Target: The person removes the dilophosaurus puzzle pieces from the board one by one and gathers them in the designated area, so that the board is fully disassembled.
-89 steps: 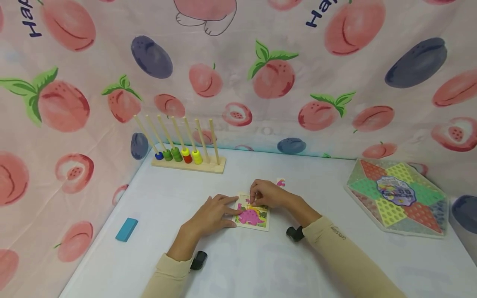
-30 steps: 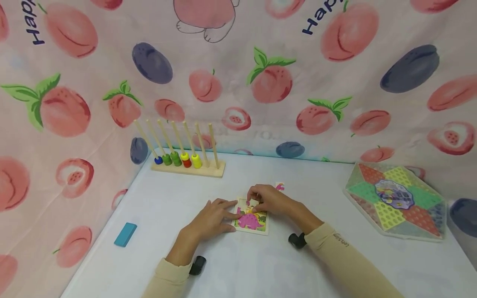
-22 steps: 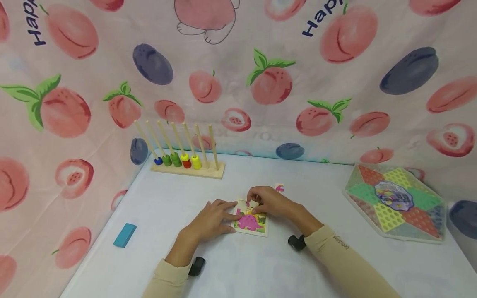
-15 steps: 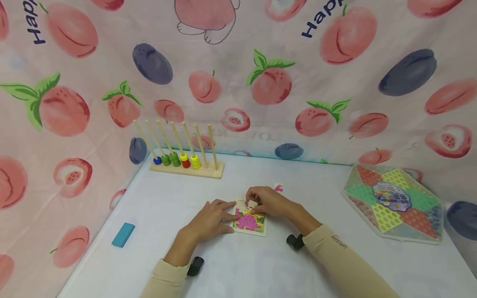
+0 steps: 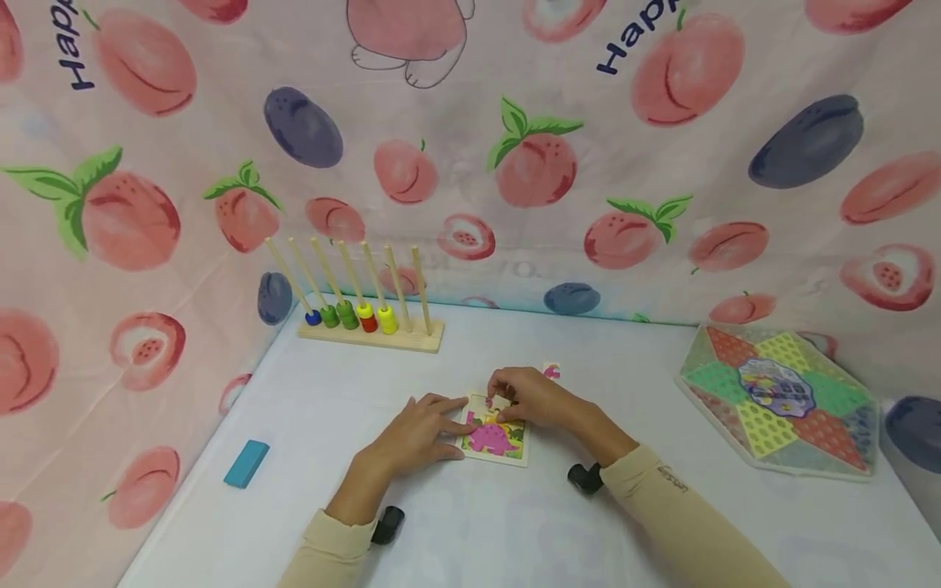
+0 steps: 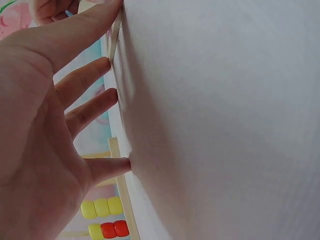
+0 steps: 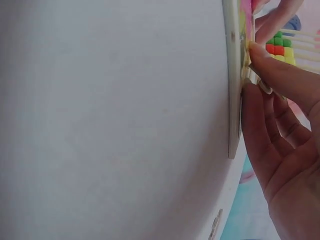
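Head view has the layout: puzzle board [image 5: 507, 460] flat on the white surface [image 5: 470, 531], between both hands. Left hand [image 5: 419, 437] is at its left side, fingers spread, index lying across the picture. Right hand [image 5: 535, 396] is over the upper right part, thumb and index pinching a pale puzzle piece [image 5: 501, 403]; the hand covers part of that corner, so can't tell from above how the piece sits.

Right wrist view fills in some of that: side-on, thumb and index tips just apart at the board's face, a thin edge between them, other fingers curled behind. Also shows the board's thickness, layered at the edge. Left wrist view gives the left side low down: thumb along the board's edge, middle fingertip by the board, the other two fingertips down at the surface. Picture face is barely readable there; head view is the one for that.

Board: square, cream rim, pink dinosaur [image 5: 491, 439] with darker spots across the lower half, green and yellow around it, paler toward the top. Loose piece [image 5: 551, 371] with a pink print lies just beyond the right hand; right wrist view gets it nearly edge-on.

Head view only: blue block [image 5: 246, 464] off left, hexagonal game box [image 5: 779, 396] far right. Bead abacus [image 5: 367, 339] at the back shows in all three.
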Motion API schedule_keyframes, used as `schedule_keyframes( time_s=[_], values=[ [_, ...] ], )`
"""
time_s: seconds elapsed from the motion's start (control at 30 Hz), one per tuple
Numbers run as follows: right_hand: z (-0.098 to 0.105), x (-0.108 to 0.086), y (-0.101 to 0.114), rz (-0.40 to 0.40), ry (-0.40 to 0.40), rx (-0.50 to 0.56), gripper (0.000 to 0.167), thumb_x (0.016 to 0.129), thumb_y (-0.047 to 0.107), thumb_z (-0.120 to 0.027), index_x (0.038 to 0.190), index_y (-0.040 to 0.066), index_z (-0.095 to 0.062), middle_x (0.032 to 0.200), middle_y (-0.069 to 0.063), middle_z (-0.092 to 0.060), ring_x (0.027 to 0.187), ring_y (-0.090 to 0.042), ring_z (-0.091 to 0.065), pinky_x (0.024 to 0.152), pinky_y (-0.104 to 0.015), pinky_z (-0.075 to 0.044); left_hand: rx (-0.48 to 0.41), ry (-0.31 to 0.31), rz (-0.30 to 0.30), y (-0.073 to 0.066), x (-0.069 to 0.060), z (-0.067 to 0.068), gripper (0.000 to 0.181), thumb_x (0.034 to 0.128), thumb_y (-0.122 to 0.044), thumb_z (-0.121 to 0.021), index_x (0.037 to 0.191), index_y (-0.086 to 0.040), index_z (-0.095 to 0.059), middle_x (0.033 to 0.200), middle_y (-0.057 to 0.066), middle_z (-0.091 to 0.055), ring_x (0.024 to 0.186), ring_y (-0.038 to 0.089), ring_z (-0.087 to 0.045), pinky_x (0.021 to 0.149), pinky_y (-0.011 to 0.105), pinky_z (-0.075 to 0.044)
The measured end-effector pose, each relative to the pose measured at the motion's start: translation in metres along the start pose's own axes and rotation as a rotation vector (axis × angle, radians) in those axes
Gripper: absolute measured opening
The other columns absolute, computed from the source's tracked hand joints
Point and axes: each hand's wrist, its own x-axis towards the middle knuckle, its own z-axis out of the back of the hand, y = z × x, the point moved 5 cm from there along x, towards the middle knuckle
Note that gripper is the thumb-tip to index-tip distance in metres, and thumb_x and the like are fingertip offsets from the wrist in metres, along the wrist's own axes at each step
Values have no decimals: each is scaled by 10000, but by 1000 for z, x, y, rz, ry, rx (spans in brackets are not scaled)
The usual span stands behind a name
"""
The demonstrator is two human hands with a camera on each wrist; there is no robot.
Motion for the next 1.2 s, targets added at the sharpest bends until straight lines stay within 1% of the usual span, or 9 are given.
schedule_keyframes(
  time_s=[0.17, 0.3, 0.4, 0.47, 0.57, 0.7, 0.9, 1.03, 1.2],
  values=[
    [3, -6, -6, -60, -2, 140, 254, 856, 220, -833, 1057, 211, -677, 940, 2, -614, 890, -145, -558, 735, -207, -520, 9, 16, 0, 0, 1, -3, 424, 883, -376, -784, 1294, -302, -708, 1574, -1, -512, 1433, 279, -455, 1156, 762, -285],
    [13, -10, -9, -89, -23, 236, 261, 863, 198, -824, 1098, 196, -710, 982, -31, -621, 849, -150, -587, 690, -241, -557, 20, 5, -1, -1, 0, 0, 421, 874, -363, -795, 1282, -293, -718, 1567, 13, -522, 1420, 288, -466, 1151, 765, -290],
    [25, -15, -11, -82, -35, 282, 294, 888, 166, -794, 1172, 141, -720, 1041, -86, -641, 797, -154, -619, 675, -269, -595, 16, 0, 4, -2, 0, 1, 418, 872, -350, -799, 1277, -284, -722, 1568, 19, -520, 1421, 294, -465, 1150, 769, -286],
    [35, -18, -13, -77, -45, 306, 333, 910, 151, -769, 1233, 99, -709, 1107, -124, -654, 791, -186, -646, 678, -281, -616, 18, 0, 6, -1, 0, 1, 422, 876, -354, -795, 1286, -288, -716, 1572, 19, -516, 1426, 295, -461, 1151, 767, -288],
    [51, -25, -15, -63, -73, 311, 387, 937, 119, -730, 1311, 39, -670, 1190, -178, -659, 846, -306, -683, 695, -301, -631, 22, -1, 11, 0, 1, -2, 432, 881, -367, -789, 1299, -299, -705, 1576, 15, -511, 1435, 293, -454, 1154, 763, -289],
    [65, -33, -21, -70, -115, 280, 401, 956, 90, -697, 1350, 37, -647, 1198, -176, -656, 920, -394, -684, 716, -304, -637, 29, -1, 18, 1, 2, -3, 441, 877, -372, -792, 1304, -310, -700, 1578, 9, -510, 1440, 287, -450, 1156, 758, -291],
    [73, -43, -36, -80, -146, 256, 401, 956, 67, -690, 1351, 18, -643, 1151, -169, -641, 926, -369, -708, 738, -290, -639, 29, -4, 16, 0, 1, -1, 433, 878, -358, -795, 1297, -296, -706, 1576, 13, -512, 1440, 293, -454, 1159, 755, -291],
    [79, -50, -47, -101, -179, 228, 395, 948, 73, -703, 1335, 15, -656, 1147, -173, -629, 909, -348, -720, 721, -266, -630, 26, -7, 13, -1, 2, 2, 434, 880, -352, -793, 1301, -295, -704, 1575, 17, -512, 1439, 297, -455, 1160, 756, -289],
    [80, -60, -63, -115, -195, 221, 386, 936, 46, -705, 1314, -16, -662, 1103, -178, -620, 868, -314, -722, 693, -267, -629, 22, -2, 14, 0, 2, 1, 435, 879, -356, -794, 1301, -297, -704, 1573, 17, -514, 1439, 299, -452, 1162, 756, -286]
  ],
)
